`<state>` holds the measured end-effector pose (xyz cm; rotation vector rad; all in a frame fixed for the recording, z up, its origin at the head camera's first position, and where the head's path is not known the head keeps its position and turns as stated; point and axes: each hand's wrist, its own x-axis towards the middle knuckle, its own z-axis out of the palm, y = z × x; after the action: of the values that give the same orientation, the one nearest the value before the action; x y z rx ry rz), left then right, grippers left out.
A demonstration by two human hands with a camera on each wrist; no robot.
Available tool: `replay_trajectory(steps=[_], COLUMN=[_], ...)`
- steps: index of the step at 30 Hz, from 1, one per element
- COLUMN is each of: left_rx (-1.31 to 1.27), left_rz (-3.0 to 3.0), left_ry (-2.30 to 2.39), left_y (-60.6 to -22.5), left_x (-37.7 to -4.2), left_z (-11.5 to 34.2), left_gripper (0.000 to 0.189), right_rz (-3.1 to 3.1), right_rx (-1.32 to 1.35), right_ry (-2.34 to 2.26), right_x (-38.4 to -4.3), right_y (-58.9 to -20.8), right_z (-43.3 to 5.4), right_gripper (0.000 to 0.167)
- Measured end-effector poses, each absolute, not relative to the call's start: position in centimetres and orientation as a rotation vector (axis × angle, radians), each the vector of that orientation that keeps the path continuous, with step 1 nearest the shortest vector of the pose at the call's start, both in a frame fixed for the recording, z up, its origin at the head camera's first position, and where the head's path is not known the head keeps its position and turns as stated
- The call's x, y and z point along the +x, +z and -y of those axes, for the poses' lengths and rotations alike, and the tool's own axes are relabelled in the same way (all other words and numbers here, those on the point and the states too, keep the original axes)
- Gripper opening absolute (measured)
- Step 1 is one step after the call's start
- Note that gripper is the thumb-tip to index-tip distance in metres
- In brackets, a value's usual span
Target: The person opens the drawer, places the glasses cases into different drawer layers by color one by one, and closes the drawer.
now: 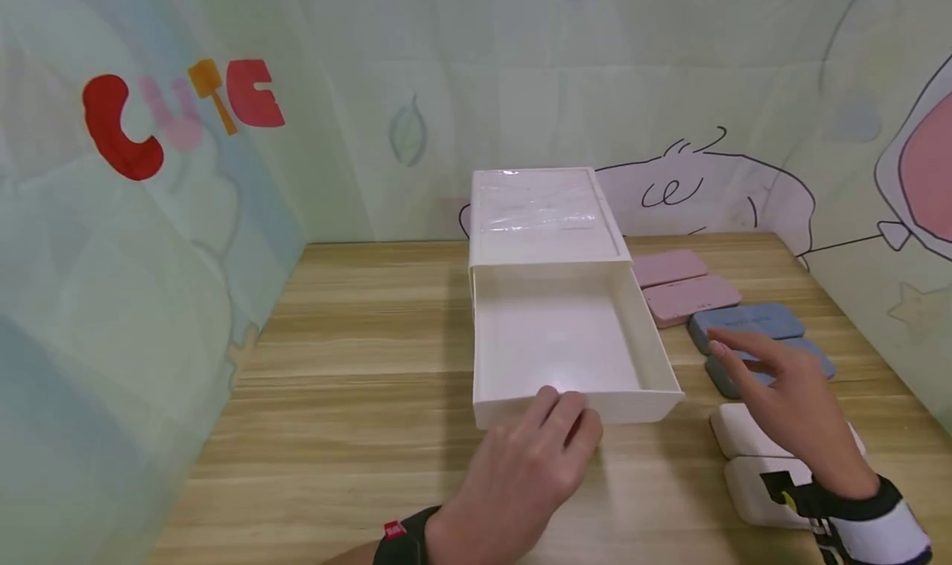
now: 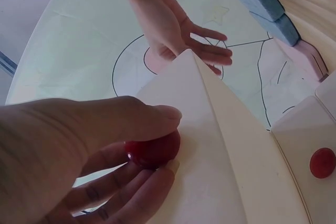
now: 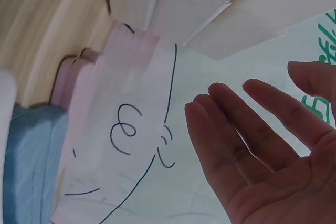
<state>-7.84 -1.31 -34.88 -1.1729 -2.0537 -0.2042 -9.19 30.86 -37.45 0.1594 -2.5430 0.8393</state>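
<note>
A white drawer (image 1: 558, 334) stands pulled out of a white drawer box (image 1: 546, 218), and its inside is bare. My left hand (image 1: 524, 466) is at the drawer's front edge. In the left wrist view, its thumb and fingers pinch the round red knob (image 2: 153, 150) on the drawer front. Another red knob (image 2: 322, 162) shows on a white front farther back. My right hand (image 1: 799, 400) hovers over the blue cases (image 1: 766, 321) to the right of the drawer, holding nothing. Its fingers are spread and loosely bent in the right wrist view.
Two pink cases (image 1: 692, 298) lie beside the drawer box, behind the blue ones. Two white cases (image 1: 759, 491) lie nearer, partly under my right wrist. The wooden table (image 1: 357, 383) meets printed cloth walls (image 1: 357, 94) at the back and sides.
</note>
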Motion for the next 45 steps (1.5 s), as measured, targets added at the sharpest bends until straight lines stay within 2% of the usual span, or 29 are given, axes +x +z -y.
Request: replay_trajectory(steps=[17,25,29,35,38,45], left_rx=[-1.181,-1.194,-1.193,-1.177,-1.170,-1.193], left_rz=[2.050,2.099,2.102,2.059,2.047,2.112], left_ry=[-0.213,-0.210,-0.213,-0.198,-0.185,-0.210], left_y=[-34.9,-35.0,-35.1,-35.0,-35.0,-34.8], left_x=[-7.9,-7.8,-7.8,-7.8,-7.9,-7.7], left_z=[1.3,1.3,1.2,1.2,1.2,1.3], left_gripper=[0.037,0.027,0.025,0.032,0.034,0.025], right_rz=[2.757,2.975,3.120,3.218,3.212,3.191], right_rx=[-0.029,-0.098,-0.128,-0.103,-0.077,-0.101], right_ry=[0.688,0.590,0.613,0.513,0.479,0.482], right_x=[-4.4,-2.9,-2.7,-2.6,-2.4,-1.6], right_y=[-40.6,-42.0,-42.6,-43.5,-44.0,-44.7], right_z=[-34.3,-35.6,-36.5,-37.4,-37.8,-38.4], right_gripper=[0.036,0.050,0.062,0.078,0.080,0.077])
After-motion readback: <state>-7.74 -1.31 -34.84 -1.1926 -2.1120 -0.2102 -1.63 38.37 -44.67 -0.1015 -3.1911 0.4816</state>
